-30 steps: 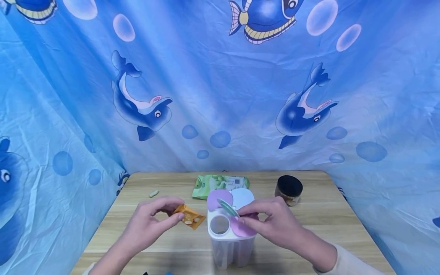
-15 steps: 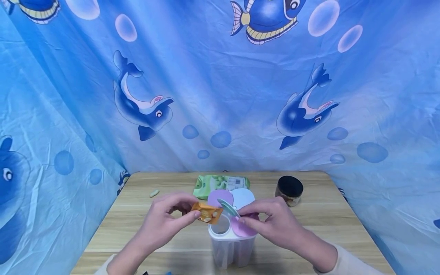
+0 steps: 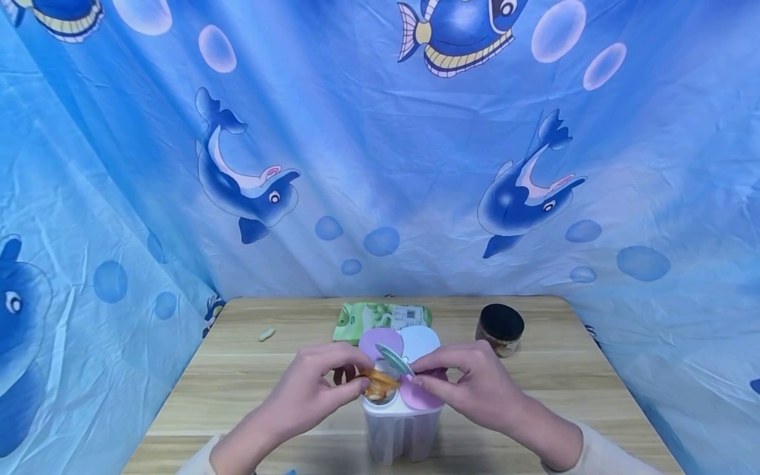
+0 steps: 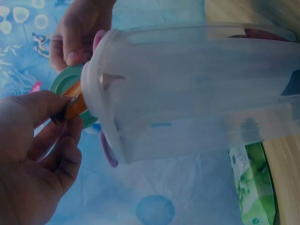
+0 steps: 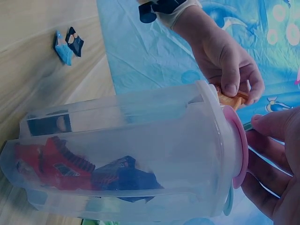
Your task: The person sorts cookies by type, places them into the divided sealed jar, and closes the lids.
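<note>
Clear plastic makes up the compartmented container (image 3: 400, 422), which stands at the near middle of the wooden table (image 3: 237, 376) and serves as my reference for everything else. At its top, my left hand (image 3: 315, 389) pinches a small orange packet (image 3: 379, 384) between thumb and fingertips, with the packet's lower end right over the open near-left compartment. My right hand (image 3: 469, 382) is at the container's right side, fingers curled on the mint-green flap lid (image 3: 393, 359), holding it tipped up and off that opening. The pink flap (image 3: 415, 394) beside it lies closed, and so do the lilac flap (image 3: 374, 342) and white flap (image 3: 420, 340) on the far side.

Through the wall, the right wrist view shows red and dark blue packets (image 5: 79, 171) already lying in another compartment. I judge the work part done: some sorting is finished, the orange packet is at the mouth but not yet let go, and the green lid remains to be shut.

Behind the container lies a green snack bag (image 3: 380, 316). Farther right of it stands a small dark-lidded jar (image 3: 499, 328). Well to its far left a single pale nut-like piece (image 3: 266, 334) lies on the table. Blue fish-print cloth (image 3: 380, 152) hangs behind everything.
</note>
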`<state>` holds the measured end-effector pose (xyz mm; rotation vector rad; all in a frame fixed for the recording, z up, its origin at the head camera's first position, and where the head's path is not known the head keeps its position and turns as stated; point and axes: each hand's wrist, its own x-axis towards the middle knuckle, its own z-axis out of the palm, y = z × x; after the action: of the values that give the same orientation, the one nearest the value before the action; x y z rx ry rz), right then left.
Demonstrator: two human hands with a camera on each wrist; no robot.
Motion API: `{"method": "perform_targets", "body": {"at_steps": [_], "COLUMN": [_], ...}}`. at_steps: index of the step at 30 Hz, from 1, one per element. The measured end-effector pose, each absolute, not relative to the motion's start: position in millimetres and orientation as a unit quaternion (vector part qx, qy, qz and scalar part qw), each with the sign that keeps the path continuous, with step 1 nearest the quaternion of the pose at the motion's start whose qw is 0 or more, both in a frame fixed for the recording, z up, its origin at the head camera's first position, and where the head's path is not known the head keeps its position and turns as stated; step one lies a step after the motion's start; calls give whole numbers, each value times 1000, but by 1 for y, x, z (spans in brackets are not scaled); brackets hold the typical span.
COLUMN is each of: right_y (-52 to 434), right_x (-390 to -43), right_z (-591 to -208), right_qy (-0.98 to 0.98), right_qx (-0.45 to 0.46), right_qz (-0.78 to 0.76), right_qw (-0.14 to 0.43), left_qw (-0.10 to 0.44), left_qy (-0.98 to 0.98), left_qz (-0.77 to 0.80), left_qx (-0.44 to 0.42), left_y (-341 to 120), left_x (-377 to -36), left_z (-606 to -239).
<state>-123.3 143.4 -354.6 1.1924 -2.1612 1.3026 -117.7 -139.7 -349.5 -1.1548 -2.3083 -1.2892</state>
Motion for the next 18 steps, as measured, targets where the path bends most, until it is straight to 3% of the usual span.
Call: {"method": "perform_targets", "body": {"at_steps": [12, 18], "right_y": [144, 144], "right_x": [-124, -124], "right_z": [-355, -356], "right_qy": [-760, -761], "right_qx": [425, 421], "right_qz": [458, 461], "right_qw": [179, 175], "left_qw": [121, 168], "left_qy": [-810, -825], "left_qz": [-358, -331], "left_qx": [-448, -426], "left_y": [-121, -119], "left_x": [-121, -120], "left_z": [-353, -356]}}
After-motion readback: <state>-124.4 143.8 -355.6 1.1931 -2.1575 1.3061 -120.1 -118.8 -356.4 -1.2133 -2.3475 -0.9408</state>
